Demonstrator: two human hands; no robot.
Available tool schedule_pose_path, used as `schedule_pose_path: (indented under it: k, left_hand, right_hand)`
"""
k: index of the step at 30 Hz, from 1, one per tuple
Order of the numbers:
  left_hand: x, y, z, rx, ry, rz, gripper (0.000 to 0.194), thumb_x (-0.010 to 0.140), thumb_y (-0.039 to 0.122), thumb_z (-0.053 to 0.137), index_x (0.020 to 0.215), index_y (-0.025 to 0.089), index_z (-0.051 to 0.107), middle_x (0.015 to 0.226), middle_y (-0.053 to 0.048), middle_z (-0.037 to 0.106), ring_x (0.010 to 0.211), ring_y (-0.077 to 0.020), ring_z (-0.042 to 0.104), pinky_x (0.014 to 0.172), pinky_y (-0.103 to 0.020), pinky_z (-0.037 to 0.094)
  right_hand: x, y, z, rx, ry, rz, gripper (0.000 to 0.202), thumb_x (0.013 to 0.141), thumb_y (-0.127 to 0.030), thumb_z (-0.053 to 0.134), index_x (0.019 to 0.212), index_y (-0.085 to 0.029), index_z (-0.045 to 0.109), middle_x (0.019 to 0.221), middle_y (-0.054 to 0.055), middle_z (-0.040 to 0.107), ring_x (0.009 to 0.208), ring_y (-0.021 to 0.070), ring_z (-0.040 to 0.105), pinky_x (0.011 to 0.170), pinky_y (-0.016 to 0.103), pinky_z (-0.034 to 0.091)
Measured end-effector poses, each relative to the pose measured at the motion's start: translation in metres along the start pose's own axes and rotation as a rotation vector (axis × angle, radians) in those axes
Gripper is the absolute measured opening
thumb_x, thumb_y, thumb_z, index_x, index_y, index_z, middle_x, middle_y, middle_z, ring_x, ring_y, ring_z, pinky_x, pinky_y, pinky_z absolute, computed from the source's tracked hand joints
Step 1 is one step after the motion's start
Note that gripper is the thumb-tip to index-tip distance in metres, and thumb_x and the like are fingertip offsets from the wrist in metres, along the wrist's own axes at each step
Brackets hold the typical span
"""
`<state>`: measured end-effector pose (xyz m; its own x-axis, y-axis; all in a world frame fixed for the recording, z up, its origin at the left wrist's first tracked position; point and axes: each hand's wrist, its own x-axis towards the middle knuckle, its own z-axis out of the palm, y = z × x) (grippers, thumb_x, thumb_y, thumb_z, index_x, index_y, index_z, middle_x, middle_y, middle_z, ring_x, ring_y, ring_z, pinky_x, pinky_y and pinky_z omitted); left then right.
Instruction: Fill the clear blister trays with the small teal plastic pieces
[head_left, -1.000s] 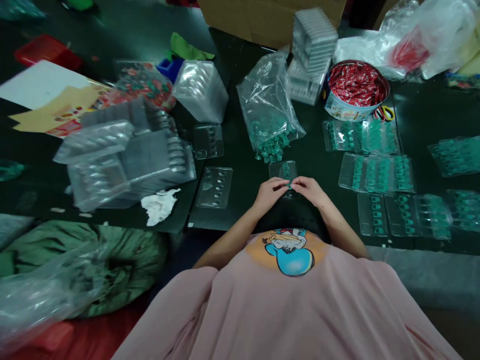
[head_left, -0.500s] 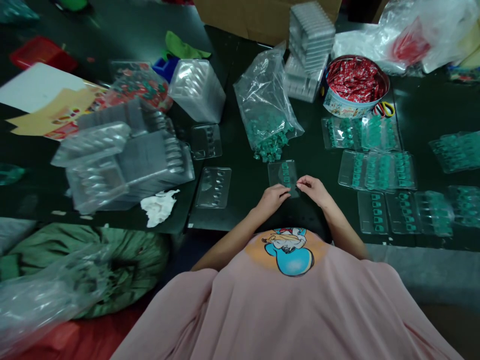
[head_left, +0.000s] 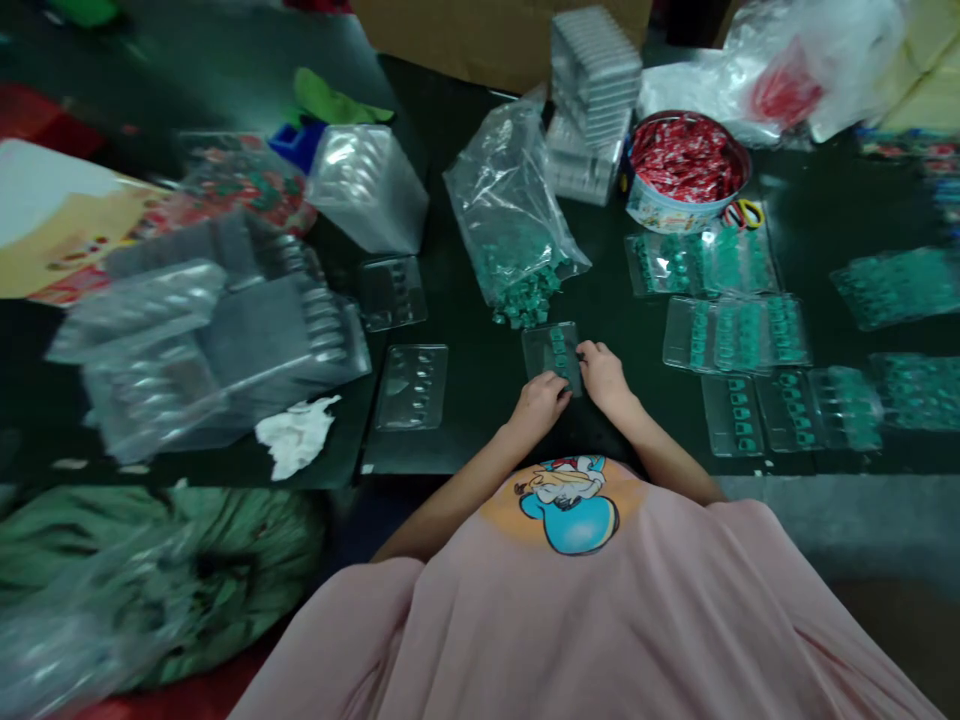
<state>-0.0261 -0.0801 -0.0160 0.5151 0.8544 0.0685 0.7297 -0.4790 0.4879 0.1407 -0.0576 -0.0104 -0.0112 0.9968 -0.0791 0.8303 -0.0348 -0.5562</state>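
A clear plastic tray (head_left: 535, 350) lies on the dark table in front of me, with a column of small green pieces (head_left: 558, 343) in its slots. At the tray's lower end, my left hand (head_left: 540, 408) is closed, its fingertips on the tray and hiding part of the column. My right hand (head_left: 603, 376) is closed at the tray's right edge, with thumb and forefinger together there. Just beyond the tray, loose green pieces (head_left: 525, 300) spill from a clear bag (head_left: 499, 170). An unfilled clear tray (head_left: 412, 388) lies to the left.
Stacked clear trays (head_left: 262, 310) stand at the left beside a crumpled white tissue (head_left: 295, 436). Several filled trays (head_left: 739, 335) lie at the right. Behind them are a round tin (head_left: 679, 208) of red packets and scissors (head_left: 742, 213). A cardboard box (head_left: 502, 40) stands at the back.
My right hand has shifted from over the tray's lower right to higher along its right edge, its fingers curling in. My left hand stays at the lower end. The whole view has shifted slightly.
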Motion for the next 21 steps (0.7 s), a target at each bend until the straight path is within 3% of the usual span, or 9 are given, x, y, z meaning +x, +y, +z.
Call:
schedule_pose_path:
  k: [5, 9, 16, 21]
  left_hand:
    - [-0.006, 0.002, -0.004, -0.080, 0.088, 0.122, 0.024, 0.092, 0.027, 0.061, 0.113, 0.018, 0.069, 0.096, -0.010, 0.069, 0.088, -0.0204, 0.066, 0.080, -0.031, 0.056]
    - [-0.008, 0.009, -0.013, -0.182, 0.232, 0.200, 0.030, 0.093, 0.031, 0.059, 0.120, 0.022, 0.067, 0.108, -0.011, 0.072, 0.100, -0.0233, 0.067, 0.091, -0.039, 0.056]
    - [-0.008, 0.004, -0.018, -0.222, 0.307, 0.206, 0.021, 0.095, 0.026, 0.056, 0.106, 0.023, 0.073, 0.104, -0.009, 0.073, 0.096, -0.0214, 0.069, 0.088, -0.038, 0.058]
    - [-0.015, -0.005, -0.015, -0.232, 0.309, 0.198, 0.020, 0.094, 0.025, 0.055, 0.102, 0.023, 0.073, 0.103, -0.008, 0.073, 0.095, -0.0204, 0.069, 0.087, -0.036, 0.059]
  right_hand:
    - [0.004, -0.013, -0.011, -0.112, -0.057, 0.115, 0.034, 0.091, -0.008, 0.041, 0.117, -0.020, 0.059, 0.105, 0.013, 0.066, 0.091, 0.0257, 0.064, 0.081, 0.036, 0.047]
    - [-0.015, 0.011, -0.038, -0.052, 0.029, 0.077, 0.042, 0.088, -0.009, 0.042, 0.126, -0.018, 0.057, 0.112, 0.012, 0.063, 0.094, 0.0239, 0.063, 0.083, 0.034, 0.049]
    - [-0.095, 0.082, -0.085, -0.010, 0.162, 0.012, 0.046, 0.087, -0.006, 0.037, 0.122, -0.017, 0.064, 0.108, 0.012, 0.062, 0.097, 0.0224, 0.063, 0.090, 0.034, 0.051]
    - [-0.160, 0.123, -0.093, -0.118, 0.300, 0.199, 0.045, 0.087, -0.011, 0.038, 0.122, -0.019, 0.066, 0.105, 0.014, 0.062, 0.095, 0.0256, 0.063, 0.089, 0.038, 0.052]
